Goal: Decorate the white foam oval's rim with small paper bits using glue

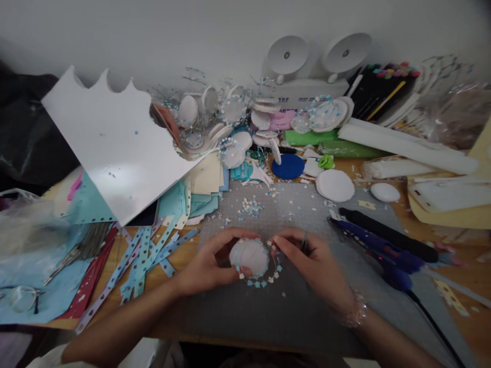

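My left hand (pixel 215 258) is closed around the edge of a small white round disc (pixel 249 258), thumb in front and fingers behind. A thin wire garland (pixel 263 283) of tiny light-blue and white flowers runs around the disc and loops out to its right. At the loop's upper right, my right hand (pixel 307 260) pinches the garland between thumb and forefinger. A thin dark-grey tool (pixel 305 241), its kind unclear, sticks out among the right hand's curled fingers. Loose tiny paper flowers (pixel 251 206) lie in a pile just beyond both hands.
A grey cutting mat (pixel 245 317) lies under the hands. To the right is a blue glue gun (pixel 383 255) with a lit red light and a cord. Punched paper strips (pixel 141 260) spread at left. Finished-looking discs with flower wires (pixel 233 110) crowd the back.
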Demonstrator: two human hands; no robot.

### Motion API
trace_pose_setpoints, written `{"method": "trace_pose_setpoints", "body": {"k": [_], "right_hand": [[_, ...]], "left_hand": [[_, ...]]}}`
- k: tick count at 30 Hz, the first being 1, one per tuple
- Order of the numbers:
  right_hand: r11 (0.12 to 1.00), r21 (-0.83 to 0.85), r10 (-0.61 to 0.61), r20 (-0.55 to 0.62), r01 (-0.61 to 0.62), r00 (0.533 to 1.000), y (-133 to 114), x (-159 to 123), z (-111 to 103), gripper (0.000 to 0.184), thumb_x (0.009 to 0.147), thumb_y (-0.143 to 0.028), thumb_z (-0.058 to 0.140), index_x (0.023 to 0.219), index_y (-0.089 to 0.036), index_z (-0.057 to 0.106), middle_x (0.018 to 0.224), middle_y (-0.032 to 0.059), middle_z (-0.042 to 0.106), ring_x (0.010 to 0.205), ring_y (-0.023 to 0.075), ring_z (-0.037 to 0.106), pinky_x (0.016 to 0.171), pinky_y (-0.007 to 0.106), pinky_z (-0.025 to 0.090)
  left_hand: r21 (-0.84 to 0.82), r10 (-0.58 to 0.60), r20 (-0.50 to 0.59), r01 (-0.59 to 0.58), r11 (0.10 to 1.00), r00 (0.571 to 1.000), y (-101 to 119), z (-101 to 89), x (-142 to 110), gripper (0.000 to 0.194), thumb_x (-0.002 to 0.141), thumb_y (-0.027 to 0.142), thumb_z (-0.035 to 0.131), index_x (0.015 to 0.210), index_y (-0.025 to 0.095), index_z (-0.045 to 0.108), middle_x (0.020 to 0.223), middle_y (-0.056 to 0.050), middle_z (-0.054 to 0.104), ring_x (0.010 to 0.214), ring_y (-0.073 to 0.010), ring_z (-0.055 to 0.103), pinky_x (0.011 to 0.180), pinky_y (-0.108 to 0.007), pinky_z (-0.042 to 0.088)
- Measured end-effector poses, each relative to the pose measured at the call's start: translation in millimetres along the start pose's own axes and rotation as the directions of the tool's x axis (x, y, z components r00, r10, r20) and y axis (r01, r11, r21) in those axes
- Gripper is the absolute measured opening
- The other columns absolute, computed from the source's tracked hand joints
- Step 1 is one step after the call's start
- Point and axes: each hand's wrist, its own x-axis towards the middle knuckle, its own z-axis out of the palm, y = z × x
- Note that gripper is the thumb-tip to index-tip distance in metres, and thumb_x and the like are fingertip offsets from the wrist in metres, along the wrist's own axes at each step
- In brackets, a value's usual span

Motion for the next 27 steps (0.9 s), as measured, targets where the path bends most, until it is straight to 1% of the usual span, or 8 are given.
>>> {"method": "trace_pose_setpoints", "body": {"k": [4,7,11,14,18,20,23,27], "right_hand": [[0.997,-0.069,-0.039,0.071,0.044,0.997,-3,-1,-2,0.025,0.085,-0.037,0.054,0.072,-0.018,0.065,0.061,-0.0009,0.059,0.055,0.0111,0.050,0.051,0.022,0.040],[0.978,-0.156,-0.124,0.087,0.137,0.988,-4,-2,-2,0.022,0.086,-0.030,0.053,0.071,-0.019,0.064,0.060,-0.0017,0.059,0.054,0.0109,0.050,0.051,0.023,0.039],[0.924,-0.232,-0.302,0.045,0.304,0.952,0,-2,0,0.012,0.085,-0.022,0.056,0.076,-0.020,0.064,0.070,-0.0004,0.067,0.065,0.0129,0.059,0.063,0.025,0.045],[0.901,-0.257,-0.363,-0.001,0.351,0.932,3,-2,2,0.008,0.084,-0.020,0.057,0.079,-0.021,0.063,0.073,-0.0006,0.067,0.068,0.0129,0.060,0.066,0.024,0.045],[0.929,-0.263,-0.303,-0.131,0.261,0.944,4,-2,1,0.004,0.081,-0.023,0.060,0.078,-0.021,0.060,0.065,-0.0025,0.059,0.055,0.0106,0.051,0.053,0.022,0.040],[0.958,-0.216,-0.224,-0.154,0.188,0.962,2,-1,-1,0.011,0.081,-0.028,0.059,0.073,-0.020,0.057,0.058,-0.0039,0.052,0.050,0.0099,0.044,0.048,0.022,0.036],[0.990,-0.086,-0.114,-0.010,0.113,0.993,-3,-1,-4,0.026,0.085,-0.035,0.052,0.064,-0.020,0.054,0.054,-0.0029,0.050,0.050,0.0105,0.044,0.048,0.023,0.036],[0.998,-0.029,-0.040,0.201,0.047,0.979,-7,0,-5,0.031,0.085,-0.037,0.051,0.060,-0.019,0.054,0.054,-0.0014,0.053,0.052,0.0107,0.046,0.051,0.024,0.035]], "left_hand": [[-0.093,-0.009,0.080,0.016,0.995,0.997,1,0.3,-1,0.049,0.073,0.018,0.075,0.119,0.021,0.058,0.116,-0.009,0.059,0.103,-0.0210,0.058,0.088,-0.032,0.047],[-0.147,-0.017,0.126,0.035,0.989,0.992,0,0.3,-1,0.048,0.074,0.018,0.075,0.118,0.021,0.058,0.113,-0.008,0.060,0.101,-0.0205,0.058,0.086,-0.031,0.047],[-0.162,-0.012,0.126,0.033,0.986,0.992,-1,-0.5,0,0.047,0.073,0.017,0.075,0.118,0.022,0.059,0.113,-0.007,0.059,0.103,-0.0203,0.057,0.087,-0.030,0.046],[-0.165,-0.036,0.112,0.054,0.985,0.993,1,-0.8,1,0.046,0.073,0.015,0.075,0.116,0.020,0.060,0.112,-0.008,0.059,0.101,-0.0201,0.057,0.087,-0.029,0.045],[-0.185,-0.094,0.129,0.117,0.976,0.987,5,0.0,0,0.046,0.071,0.015,0.076,0.115,0.019,0.060,0.109,-0.007,0.060,0.095,-0.0190,0.058,0.082,-0.028,0.046],[-0.185,-0.089,0.123,0.111,0.976,0.988,6,0.3,0,0.047,0.072,0.015,0.076,0.115,0.019,0.060,0.111,-0.007,0.059,0.095,-0.0187,0.058,0.082,-0.028,0.046],[-0.137,-0.062,0.033,0.066,0.988,0.998,4,0.2,1,0.047,0.072,0.013,0.075,0.116,0.019,0.059,0.117,-0.008,0.058,0.103,-0.0196,0.056,0.089,-0.029,0.045],[-0.095,-0.048,-0.093,0.039,0.995,0.995,-2,-0.5,5,0.047,0.073,0.014,0.074,0.117,0.020,0.058,0.117,-0.008,0.060,0.103,-0.0197,0.058,0.089,-0.030,0.046]]}}
